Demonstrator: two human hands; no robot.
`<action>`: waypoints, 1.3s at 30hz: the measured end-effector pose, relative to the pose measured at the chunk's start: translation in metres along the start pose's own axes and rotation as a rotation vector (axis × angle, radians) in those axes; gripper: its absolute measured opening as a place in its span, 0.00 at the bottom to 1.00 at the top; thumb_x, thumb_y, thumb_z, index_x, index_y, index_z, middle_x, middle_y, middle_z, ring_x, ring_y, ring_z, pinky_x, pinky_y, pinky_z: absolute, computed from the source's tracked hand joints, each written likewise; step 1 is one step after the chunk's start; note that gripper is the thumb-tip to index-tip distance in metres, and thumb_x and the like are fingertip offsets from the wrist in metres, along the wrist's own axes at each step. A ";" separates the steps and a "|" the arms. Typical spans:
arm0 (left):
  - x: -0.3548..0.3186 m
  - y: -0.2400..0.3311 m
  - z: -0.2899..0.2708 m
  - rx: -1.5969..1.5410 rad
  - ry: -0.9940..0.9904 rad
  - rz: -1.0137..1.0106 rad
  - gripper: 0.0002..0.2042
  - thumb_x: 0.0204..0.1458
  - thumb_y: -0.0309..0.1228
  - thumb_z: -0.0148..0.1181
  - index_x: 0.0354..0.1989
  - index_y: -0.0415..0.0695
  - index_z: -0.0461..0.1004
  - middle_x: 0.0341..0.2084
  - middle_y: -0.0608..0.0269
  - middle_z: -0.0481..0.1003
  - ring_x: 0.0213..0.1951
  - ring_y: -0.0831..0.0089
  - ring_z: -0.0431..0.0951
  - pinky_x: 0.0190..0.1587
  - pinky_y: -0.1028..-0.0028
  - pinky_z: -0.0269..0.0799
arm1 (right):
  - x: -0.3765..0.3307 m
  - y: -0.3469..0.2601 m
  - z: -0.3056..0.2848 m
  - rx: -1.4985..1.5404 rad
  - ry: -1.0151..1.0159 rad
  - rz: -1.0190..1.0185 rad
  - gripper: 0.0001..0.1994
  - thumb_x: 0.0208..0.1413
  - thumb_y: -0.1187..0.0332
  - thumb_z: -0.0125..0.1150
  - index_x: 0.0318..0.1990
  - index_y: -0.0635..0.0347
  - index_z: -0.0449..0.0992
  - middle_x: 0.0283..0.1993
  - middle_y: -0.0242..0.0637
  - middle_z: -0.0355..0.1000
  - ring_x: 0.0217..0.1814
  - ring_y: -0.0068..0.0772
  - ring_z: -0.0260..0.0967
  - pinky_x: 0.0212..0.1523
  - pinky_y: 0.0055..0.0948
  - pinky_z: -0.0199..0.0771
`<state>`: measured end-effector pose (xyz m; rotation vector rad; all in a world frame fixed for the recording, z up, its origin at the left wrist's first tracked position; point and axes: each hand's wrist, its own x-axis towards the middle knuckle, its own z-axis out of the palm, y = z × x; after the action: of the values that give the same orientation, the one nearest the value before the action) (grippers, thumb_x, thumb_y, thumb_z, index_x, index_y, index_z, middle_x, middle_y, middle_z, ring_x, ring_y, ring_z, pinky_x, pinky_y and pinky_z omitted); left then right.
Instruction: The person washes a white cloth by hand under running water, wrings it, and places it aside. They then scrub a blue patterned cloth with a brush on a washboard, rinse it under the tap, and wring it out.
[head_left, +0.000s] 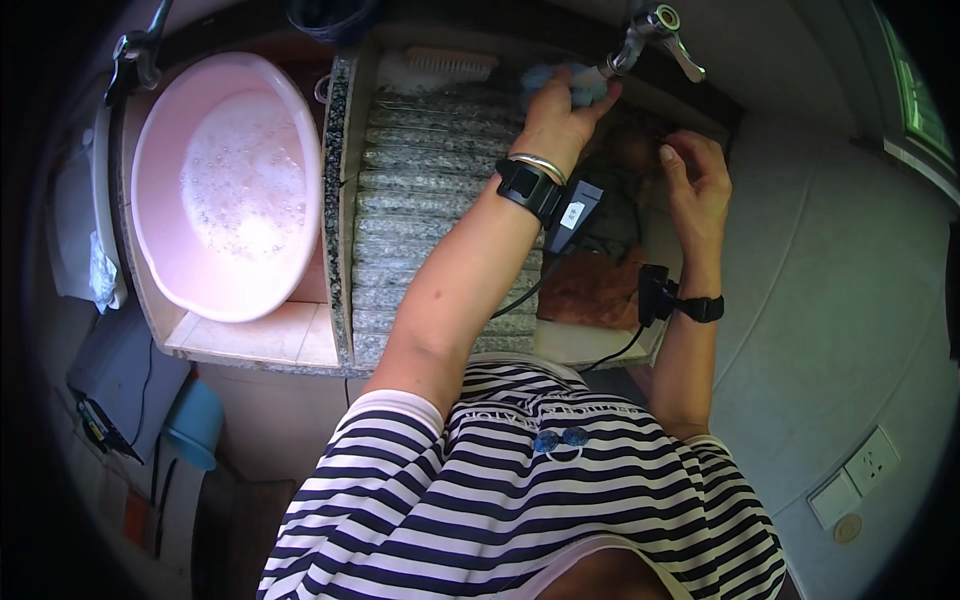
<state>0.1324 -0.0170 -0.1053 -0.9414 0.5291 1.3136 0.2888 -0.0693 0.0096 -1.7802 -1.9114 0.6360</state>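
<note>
My left hand [563,118] reaches to the far side of the wash sink, its fingers around a light-blue cloth [541,84] right at the spout of the right-hand tap [630,50]. Part of the cloth is hidden behind the hand. My right hand [698,185] is raised over the right side of the sink, thumb apart from loosely bent fingers, nothing visible in it. Below and between the hands, a reddish-brown wet cloth [590,288] lies in the sink's basin. Beneath my left forearm stretches a ribbed stone washboard [430,215]. At its far end lies a scrub brush [450,64].
A pink basin [145,200] of sudsy water stands in the left compartment, beyond a stone divider [340,220]. Another tap [135,60] is at the far left. A blue bucket [195,425] sits low left. The wall [800,250] with a socket [872,461] closes the right.
</note>
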 end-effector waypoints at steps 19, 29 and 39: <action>-0.031 0.034 -0.030 0.486 -0.097 -0.107 0.16 0.65 0.31 0.54 0.57 0.39 0.65 0.50 0.43 0.69 0.49 0.44 0.74 0.48 0.39 0.79 | 0.025 -0.099 0.006 0.027 0.127 -0.552 0.20 0.56 0.82 0.60 0.58 0.71 0.74 0.42 0.44 0.76 0.39 0.37 0.78 0.40 0.31 0.78; -0.161 0.083 -0.067 0.839 -0.459 -0.326 0.21 0.66 0.40 0.57 0.59 0.36 0.69 0.44 0.47 0.78 0.39 0.58 0.81 0.30 0.64 0.81 | -0.044 -0.071 -0.019 -0.016 -0.162 -0.599 0.46 0.39 0.88 0.66 0.72 0.52 0.65 0.74 0.42 0.60 0.69 0.50 0.62 0.64 0.41 0.71; -0.202 0.070 -0.083 1.453 -0.609 -0.584 0.09 0.53 0.25 0.67 0.37 0.32 0.76 0.28 0.49 0.79 0.24 0.67 0.80 0.18 0.74 0.72 | -0.109 -0.065 0.012 -0.007 -0.295 -0.696 0.29 0.40 0.76 0.71 0.56 0.57 0.76 0.55 0.44 0.73 0.53 0.52 0.75 0.48 0.42 0.81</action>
<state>0.0364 -0.2020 -0.0104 0.5002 0.5010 0.3663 0.2376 -0.1824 0.0385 -0.9347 -2.5260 0.6437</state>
